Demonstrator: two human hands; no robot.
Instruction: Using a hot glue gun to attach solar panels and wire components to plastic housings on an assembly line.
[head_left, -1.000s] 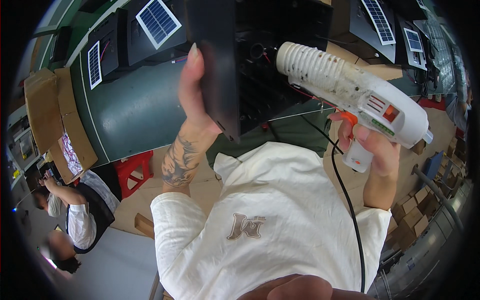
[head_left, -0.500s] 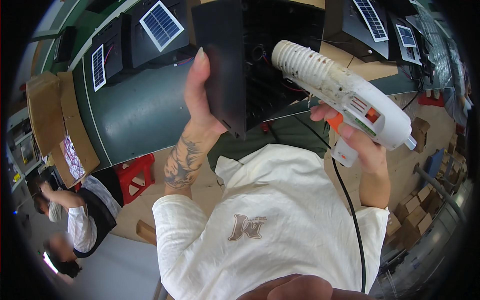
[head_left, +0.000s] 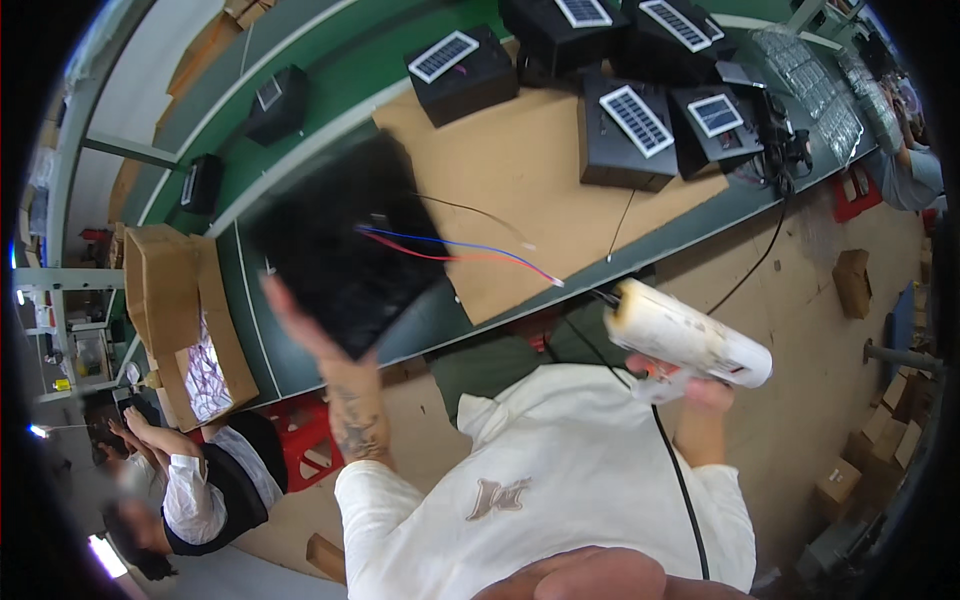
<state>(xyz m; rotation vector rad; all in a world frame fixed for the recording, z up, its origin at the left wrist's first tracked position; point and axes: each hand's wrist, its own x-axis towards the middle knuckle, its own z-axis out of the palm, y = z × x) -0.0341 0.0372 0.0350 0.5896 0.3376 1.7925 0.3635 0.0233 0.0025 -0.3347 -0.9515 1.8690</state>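
My left hand [head_left: 318, 335] grips the near edge of a black box [head_left: 345, 255] above the left part of the table; the thumb lies along its side and the other fingers are hidden. The box is smeared by motion. Red and blue wires [head_left: 450, 258] trail from it to the right, their ends over the table's front edge. In my right hand [head_left: 703, 395] is a white hot glue gun [head_left: 695, 335], with a browned front end and a dark nozzle pointing left toward the wires. A black cord hangs from the gun down past my shirt.
A cardboard sheet [head_left: 490, 175] covers part of the green table [head_left: 265, 345]. Several black boxes with small solar panels [head_left: 637, 120] stand along its far side. At the left is an open carton [head_left: 170, 290]; nearby a co-worker [head_left: 215, 490] sits by a red stool [head_left: 305, 440].
The black box has moved left and away from the glue gun, turning so its wires show. The glue gun has dropped lower, toward me. The view has shifted, showing more of the table.
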